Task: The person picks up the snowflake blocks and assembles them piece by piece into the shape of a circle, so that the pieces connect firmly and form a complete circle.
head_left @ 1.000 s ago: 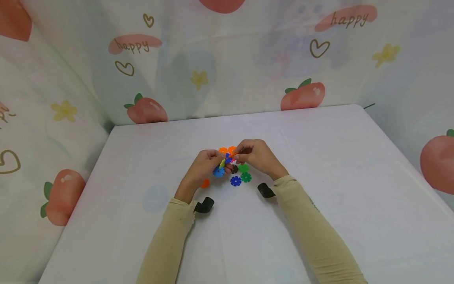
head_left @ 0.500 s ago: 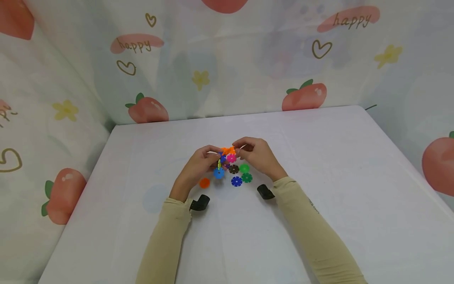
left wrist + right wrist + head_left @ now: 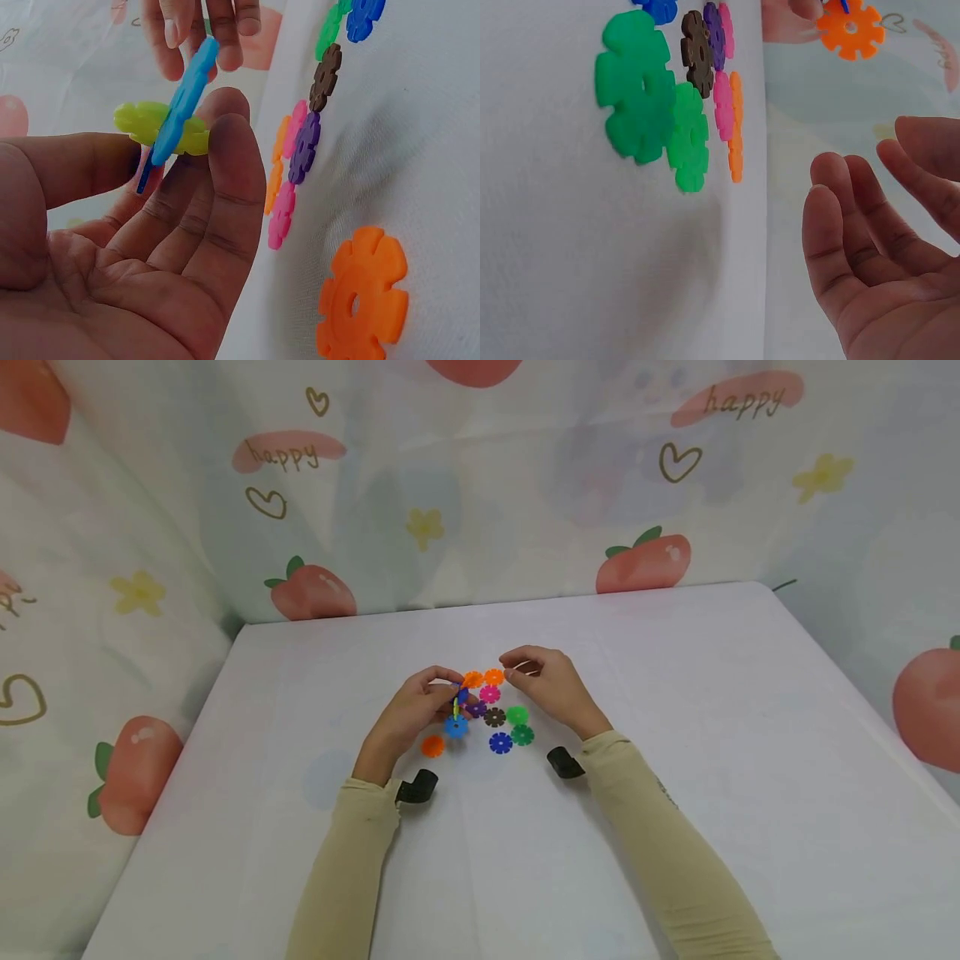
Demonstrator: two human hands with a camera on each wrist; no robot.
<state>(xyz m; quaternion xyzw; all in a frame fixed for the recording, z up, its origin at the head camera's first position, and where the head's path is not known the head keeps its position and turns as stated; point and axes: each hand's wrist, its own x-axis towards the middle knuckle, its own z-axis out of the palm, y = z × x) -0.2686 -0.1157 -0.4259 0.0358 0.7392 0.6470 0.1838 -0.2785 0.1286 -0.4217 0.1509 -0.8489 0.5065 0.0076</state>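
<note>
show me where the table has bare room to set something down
The white table is bare outside the left sleeve and right sleeve, and between them, below the loose flower discs in the head view. Crowded: between left hand and right hand.

A white tablecloth (image 3: 675,693) holds plain, single-coloured, flower-shaped discs. At near left is an orange disc (image 3: 432,746); farther right are a light blue disc (image 3: 456,727) and a yellow-green disc (image 3: 135,120). Far orange discs (image 3: 493,677) lead nearer to a pink disc (image 3: 490,694), a purple disc (image 3: 477,708) and a brown disc (image 3: 494,717). Toward the right are a bright green disc (image 3: 517,716), a darker green disc (image 3: 522,735) and a deep blue disc (image 3: 501,743). Tan sleeves (image 3: 675,852); black wrist cameras (image 3: 417,787). The pale curtain (image 3: 517,527) is printed with red-pink fruit (image 3: 645,566), green leaves (image 3: 648,536), yellow flowers (image 3: 425,529), brown heart outlines (image 3: 681,463) and brown "happy" lettering (image 3: 743,399).
</note>
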